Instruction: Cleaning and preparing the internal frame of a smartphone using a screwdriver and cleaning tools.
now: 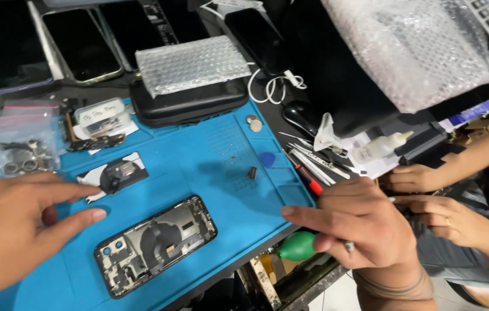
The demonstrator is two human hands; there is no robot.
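The left hand (11, 224) enters from the lower left edge, its wrist cut off by the frame. Its grip is open, fingers spread and holding nothing, hovering over the blue work mat (221, 155) just left of the opened phone (155, 245). That phone lies face down near the mat's front edge, back cover off, its inner parts showing but too small to tell apart.

The right hand (362, 224) sits at the mat's right edge, forefinger stretched toward the mat. Its other fingers are curled around a thin metal tool (348, 246), of which only a short tip shows below the knuckles; the rest is hidden in the fist. A green rubber bulb (297, 246) is partly covered by this hand.

Another person's two hands (428, 201) come in from the right, their forearms cut off by the frame; what they hold is hard to make out.

Small clear bags (25, 138) of metal rings lie at the mat's left end, beside a small clear box (101, 115) with a white label. A bubble-wrap packet (189, 63) rests on a black case (189, 106) behind the mat. A larger bubble-wrap sheet (411, 46) drapes over a dark object at the upper right. A white squeeze bottle (379, 147) lies on its side on the desk, near a red-handled tool (311, 183).
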